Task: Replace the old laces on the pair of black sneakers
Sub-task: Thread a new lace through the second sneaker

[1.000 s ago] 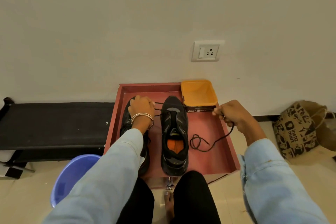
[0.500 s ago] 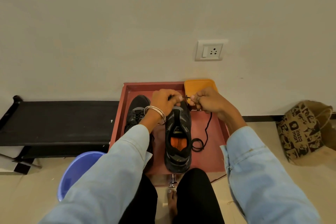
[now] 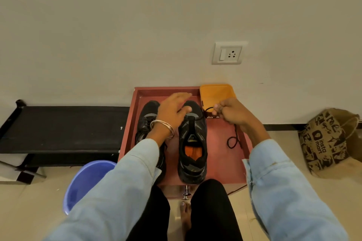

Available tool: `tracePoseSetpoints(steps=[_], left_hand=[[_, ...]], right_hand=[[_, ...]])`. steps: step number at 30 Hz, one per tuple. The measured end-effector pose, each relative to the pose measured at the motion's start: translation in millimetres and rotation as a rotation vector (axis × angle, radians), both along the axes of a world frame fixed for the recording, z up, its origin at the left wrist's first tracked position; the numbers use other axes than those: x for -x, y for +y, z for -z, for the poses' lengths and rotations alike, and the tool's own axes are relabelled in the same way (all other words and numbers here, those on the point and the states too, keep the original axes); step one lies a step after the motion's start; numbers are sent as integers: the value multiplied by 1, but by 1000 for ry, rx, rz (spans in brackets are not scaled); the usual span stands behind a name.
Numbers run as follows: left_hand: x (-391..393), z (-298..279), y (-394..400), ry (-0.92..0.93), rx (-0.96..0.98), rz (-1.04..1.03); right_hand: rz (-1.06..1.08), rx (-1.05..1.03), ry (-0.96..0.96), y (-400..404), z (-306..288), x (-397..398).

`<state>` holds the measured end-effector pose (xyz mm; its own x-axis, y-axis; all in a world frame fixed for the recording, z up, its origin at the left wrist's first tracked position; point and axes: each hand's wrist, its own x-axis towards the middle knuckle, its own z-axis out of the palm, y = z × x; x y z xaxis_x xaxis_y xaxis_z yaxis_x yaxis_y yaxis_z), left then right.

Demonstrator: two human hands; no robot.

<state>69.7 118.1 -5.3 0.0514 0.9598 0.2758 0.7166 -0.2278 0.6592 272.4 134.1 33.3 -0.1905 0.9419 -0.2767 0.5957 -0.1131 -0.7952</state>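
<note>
Sneakers [image 3: 193, 143] lengthwise, toes toward wall

The left hand [image 3: 172, 110] is motion-blurred, and its sleeve covers most of the left sneaker [image 3: 146, 121]. The black lace [image 3: 234, 139] disappears inside the right hand [image 3: 231, 111].

1. The left hand [image 3: 172, 111] has let go: half a second ago it pinched at the toe of the right sneaker [image 3: 193, 143] against the other hand; now its fingers [image 3: 183, 96] are spread above that toe.
2. The right hand [image 3: 233, 112] has drawn away from the toe toward the orange box [image 3: 216, 94], still pinching the black lace [image 3: 233, 139].
3. The lace's loose loop beside the sneaker has shrunk.
</note>
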Motion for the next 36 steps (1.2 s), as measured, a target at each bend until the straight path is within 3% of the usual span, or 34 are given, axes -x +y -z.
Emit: tracePoseSetpoints(steps=[3,6,8,12,14,16,18,20,23,25,28,31,34,36], left_hand=[[-24,-5,-2,-99,58,167],[-27,-10,0,-186,82,72],[-20,-17,0,-244,76,-74],[15,-22,1,-510,100,-605],[30,-18,1,-550,108,-800],[34,-15,-3,-455,143,-854],[26,-11,-9,-246,184,-759],[13,-7,-12,-64,136,-504],[-8,-3,-11,-45,87,-28],[-18,-4,-10,-39,150,116],[-19,-5,-8,-114,175,24],[-3,-3,-8,-157,131,-237],[14,3,-8,-83,207,-496],[16,9,-7,78,340,-515]], right_hand=[[-78,-31,-1,2,-1,19],[-78,-42,41,3,-3,22],[-48,7,111,1,-5,13],[66,35,116,-2,3,-20],[132,48,117,-5,10,-32],[152,31,87,-8,17,-34],[128,9,55,-8,22,-27],[76,22,71,-8,22,-13],[-36,44,117,-7,15,11],[-87,30,127,-5,11,23],[-75,24,155,-3,7,24],[-38,64,165,-3,12,9],[-12,104,103,-2,23,-1],[4,106,75,0,30,1]])
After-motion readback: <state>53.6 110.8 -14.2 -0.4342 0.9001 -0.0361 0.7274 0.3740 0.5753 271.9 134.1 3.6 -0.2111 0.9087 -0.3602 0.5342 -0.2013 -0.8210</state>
